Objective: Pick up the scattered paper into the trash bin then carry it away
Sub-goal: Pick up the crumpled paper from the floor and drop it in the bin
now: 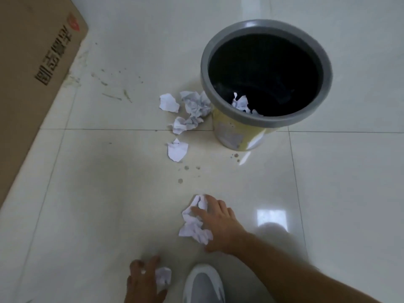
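Paper wad (pixel 195 224) under closing right hand (pixel 220 224); left hand (pixel 143 281) pinches small scrap (pixel 162 277); next, drop both into trash bin (pixel 265 68).

The setting is an indoor room, likely a home or storeroom; the exact type cannot be told. Evidence: a glossy cream tiled floor (pixel 338 193) with grout lines and stains, a printed cardboard box (pixel 32 62) at far left, and a small trash bin (pixel 240 132).
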### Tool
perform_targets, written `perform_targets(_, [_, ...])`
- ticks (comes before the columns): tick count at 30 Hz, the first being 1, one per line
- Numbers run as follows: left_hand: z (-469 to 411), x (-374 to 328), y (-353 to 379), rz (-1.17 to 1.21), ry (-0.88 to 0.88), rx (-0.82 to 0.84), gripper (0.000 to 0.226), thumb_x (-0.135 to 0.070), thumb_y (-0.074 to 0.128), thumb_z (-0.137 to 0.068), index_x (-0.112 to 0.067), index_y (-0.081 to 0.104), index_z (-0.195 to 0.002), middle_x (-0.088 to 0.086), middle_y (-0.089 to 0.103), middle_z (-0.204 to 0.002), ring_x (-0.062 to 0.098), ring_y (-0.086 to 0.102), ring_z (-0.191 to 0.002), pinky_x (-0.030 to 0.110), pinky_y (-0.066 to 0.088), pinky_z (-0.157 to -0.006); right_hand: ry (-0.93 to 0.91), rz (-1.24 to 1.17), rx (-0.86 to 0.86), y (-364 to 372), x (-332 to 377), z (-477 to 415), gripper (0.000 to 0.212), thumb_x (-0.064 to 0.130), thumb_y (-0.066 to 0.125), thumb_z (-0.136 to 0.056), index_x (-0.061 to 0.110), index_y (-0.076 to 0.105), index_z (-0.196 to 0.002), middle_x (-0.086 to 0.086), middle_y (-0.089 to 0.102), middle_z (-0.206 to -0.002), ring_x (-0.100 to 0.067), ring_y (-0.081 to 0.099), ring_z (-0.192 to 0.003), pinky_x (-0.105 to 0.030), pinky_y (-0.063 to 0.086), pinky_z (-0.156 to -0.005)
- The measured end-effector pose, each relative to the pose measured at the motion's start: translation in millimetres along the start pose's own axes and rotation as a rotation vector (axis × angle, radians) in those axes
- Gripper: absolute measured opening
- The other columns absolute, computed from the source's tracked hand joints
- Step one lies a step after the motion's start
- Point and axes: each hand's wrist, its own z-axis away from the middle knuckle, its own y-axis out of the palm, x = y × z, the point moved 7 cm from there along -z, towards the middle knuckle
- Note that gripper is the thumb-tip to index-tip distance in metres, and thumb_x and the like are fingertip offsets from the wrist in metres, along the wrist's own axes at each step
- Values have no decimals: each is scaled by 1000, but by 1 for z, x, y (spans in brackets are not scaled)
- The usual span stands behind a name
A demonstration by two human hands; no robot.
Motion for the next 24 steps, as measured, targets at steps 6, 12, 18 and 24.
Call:
perform_targets(6, [-23,-9,10,58,37,47,53,-21,57,-44,-20,40,-95,31,49,-78,46,60,-49,47,53,-41,-38,153,-30,6,21,-17,127,52,88,-41,40,17,-146,-13,29,-151,-32,44,-117,-44,51,-78])
perform_targets(12, [-39,-32,-10,35,74,-33,34,-7,72,-59,-24,47,-75,9,37,-83,31,53,-74,31,46,-60,-41,179,-24,13,31,-25,50,39,86,-49,31,71,-96,-8,67,-109,-22,70,-83,-26,56,-52])
perform_targets(18, [-56,-46,-31,198,26,-68,20,7,74,-65,-1,59,-74,23,58,-71,35,62,-68,49,59,-51,78,-292,23,13,12,-32,33,14,50,-88,5,54,-120,-20,48,-126,-38,54,-109,-39,43,-88])
perform_targets(24, [-90,-127,-127,712,123,-216,26,8,69,-78,-16,58,-77,10,61,-84,19,61,-64,30,60,-50,119,-549,-321,-139,26,-53,19,14,60,-81,11,60,-100,-8,54,-97,-28,57,-88,-26,39,-68])
